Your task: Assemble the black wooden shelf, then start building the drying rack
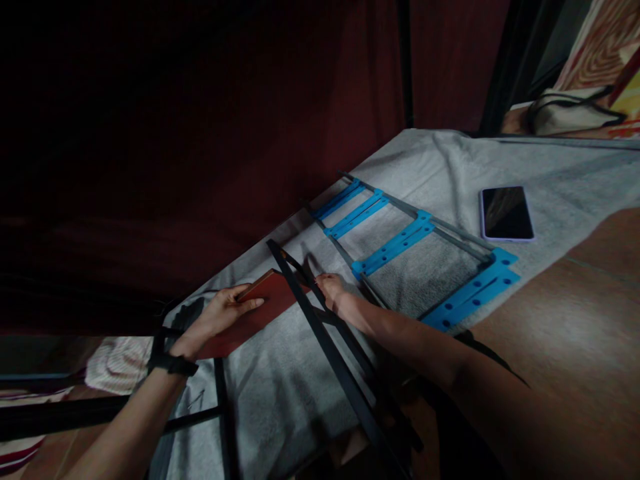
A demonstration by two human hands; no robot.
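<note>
Your left hand (225, 313) is clenched on the reddish-brown board (275, 303), with the thumb flat on its upper face and the fingers at the edge nearest the dark red panel (300, 100). The board lies directly under that hand's grip, tilted in view, one portion extending from the thumb toward your right hand (330, 291) and the other running back below the left wrist, where you wear a dark wristband (173, 363). Your right hand is curled just beside the board's far end, on the other side of a black metal frame (327, 347) whose long bar crosses in front of the board; whether its fingers hold the board or the frame, I cannot tell. Another black frame part (220, 400) is noted below the board's near end, beside your left forearm. Beneath the work, a grey cloth (275, 393) is spread, with wrinkles. Beyond your right hand and forearm, a rack of grey rods with four blue brackets (393, 248) lies on the cloth, apart from the board. A phone (507, 213) in a light purple case rests near the rack's outer side, screen up and dark. Brown floor tiles (600, 333) border the cloth at the right.
</note>
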